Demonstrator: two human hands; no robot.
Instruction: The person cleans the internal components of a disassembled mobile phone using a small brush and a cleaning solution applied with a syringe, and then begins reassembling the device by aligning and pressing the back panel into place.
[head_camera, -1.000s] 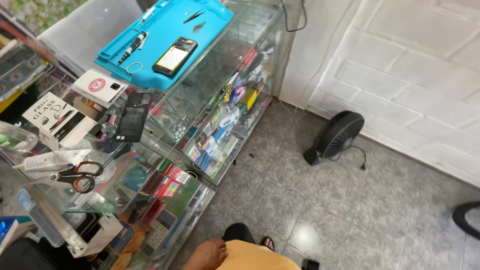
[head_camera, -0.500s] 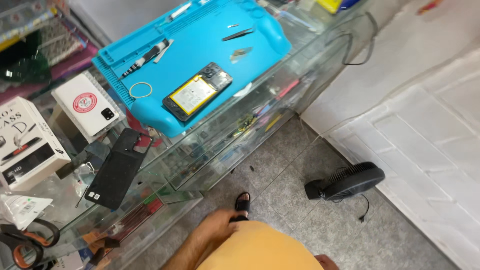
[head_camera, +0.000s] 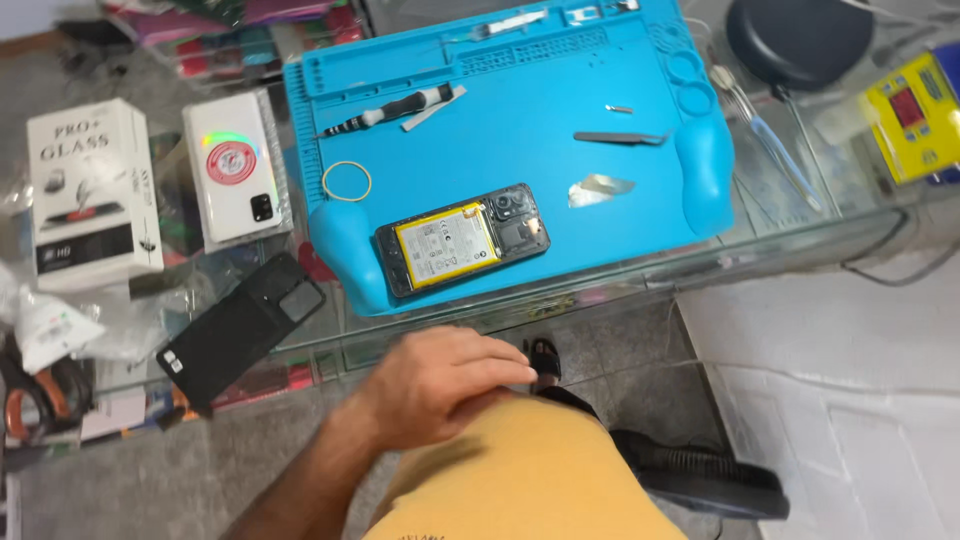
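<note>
Hand seen: one hand (head_camera: 445, 385) w/ forearm entering from lower left, held over the yellow cloth (head_camera: 520, 470) at the waist; fingers loosely curled, nothing gripped. Which hand it is can't be told; no 2nd hand is seen.
Nearest thing: opened phone (head_camera: 462, 240), back removed, yellow battery exposed, laid flat near front edge of blue mat (head_camera: 520, 100); well apart from the hand, just beyond the tabletop edge.
Mat items: screwdriver (head_camera: 385, 110) w/ black handle laid at upper left; rubber band (head_camera: 346, 181) at left; tweezers (head_camera: 620, 138) at right of centre; bit of silver foil (head_camera: 600, 188) below the tweezers.
Tabletop: glass tabletop (head_camera: 790, 200), goods seen through it on shelves beneath.
Left of mat: white phone box (head_camera: 237, 170), then a bigger white box (head_camera: 92, 195) further left; black phone back cover (head_camera: 240, 330) laid at an angle nr the front edge.
Far left: scissors (head_camera: 35, 395) w/ orange handles, partly cut off.
Right side: round black item (head_camera: 800, 40) at top, yellow device (head_camera: 910, 115) beside it.
Floor: black fan (head_camera: 700, 475) set on grey tiles.
</note>
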